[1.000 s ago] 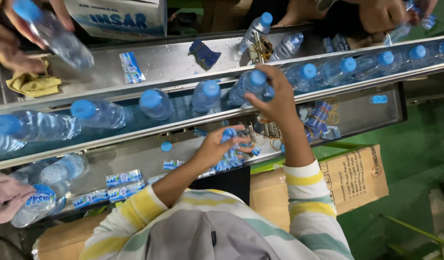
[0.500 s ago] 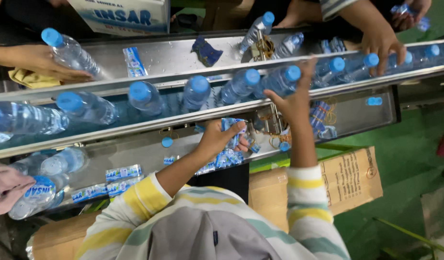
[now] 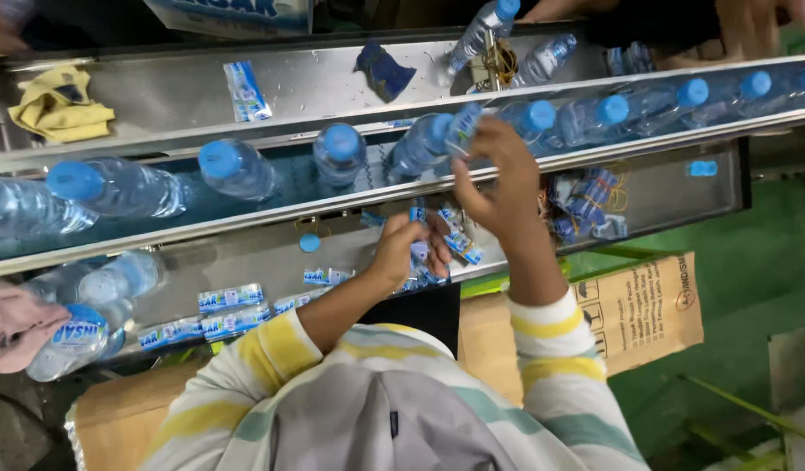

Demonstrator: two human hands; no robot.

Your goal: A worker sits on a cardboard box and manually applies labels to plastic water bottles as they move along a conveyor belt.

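Note:
Clear water bottles with blue caps lie in a steel conveyor channel (image 3: 245, 218) that crosses the view. My right hand (image 3: 503, 187) reaches over the near rail and pinches a small blue-and-white label sleeve (image 3: 463, 129) against the top of one bottle (image 3: 417, 146). Lower down, my left hand (image 3: 407, 251) rests on the near steel shelf (image 3: 664, 196), closed around a bunch of the same label sleeves (image 3: 459, 242). More loose sleeves (image 3: 231, 297) lie on that shelf to the left.
On the far shelf lie a yellow cloth (image 3: 58, 106), a blue cloth (image 3: 381, 68) and a few bottles (image 3: 481, 30). Another person's hand (image 3: 751, 24) works at top right. A pile of sleeves with rubber bands (image 3: 586, 205), a cardboard box (image 3: 647, 305) and a pink cloth (image 3: 14, 321) sit nearby.
My right hand has shifted from one bottle to another along the line. My left hand stays on the bunch of sleeves. Another person's hand with a bottle has left the top left.

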